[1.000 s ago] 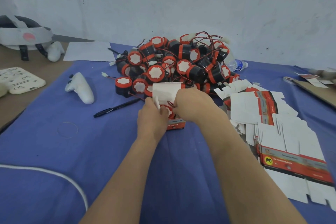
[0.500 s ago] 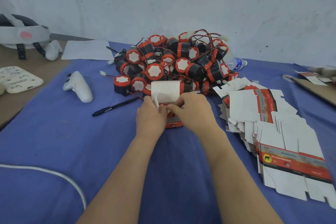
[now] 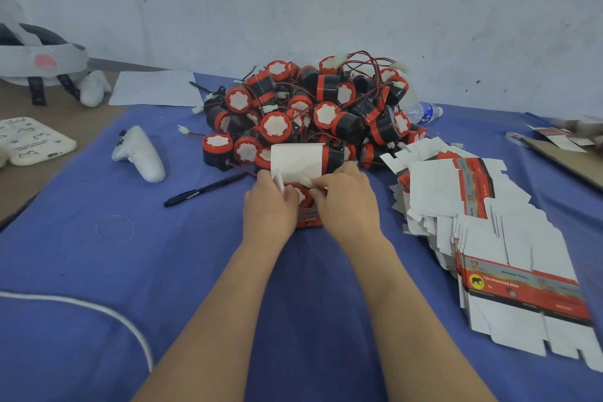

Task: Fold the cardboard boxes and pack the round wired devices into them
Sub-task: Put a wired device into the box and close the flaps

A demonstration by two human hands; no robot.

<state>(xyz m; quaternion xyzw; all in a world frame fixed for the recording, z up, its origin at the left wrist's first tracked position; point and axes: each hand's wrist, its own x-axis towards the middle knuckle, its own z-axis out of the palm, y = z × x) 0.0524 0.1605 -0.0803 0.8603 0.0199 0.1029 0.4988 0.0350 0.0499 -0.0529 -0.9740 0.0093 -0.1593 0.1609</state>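
Box (image 3: 308,220): dead centre on the blue cloth (image 3: 130,271), standing upright between my two hands. Its red front panel faces me and its white lid flap (image 3: 295,158) stands up at the far side.
Device in box (image 3: 298,193): one round wired device sits in the open mouth, its red rim and white cap facing up.
Left hand (image 3: 267,206): my fingers are curled round the box's left side, gripping it, with a side flap beside the fingertips.
Right hand (image 3: 347,202): my fingers are curled round the box's right side, the tips at the mouth on a small white piece. I cannot tell whether that piece is a plug or a flap.
Device pile (image 3: 310,108): at 12 o'clock from the box, a heap of black and red devices with red wires, just behind the lid flap.
Flat boxes (image 3: 489,222): unfolded, spread from 3 to 4 o'clock.
Pen (image 3: 205,189): black, at 9 o'clock, near my left hand.
Controller (image 3: 140,153): white, at 10 o'clock, beyond the pen.
Bottle (image 3: 422,111): at 1 o'clock, lying at the pile's right edge.
Cord (image 3: 98,307): white, curving at 8 o'clock.
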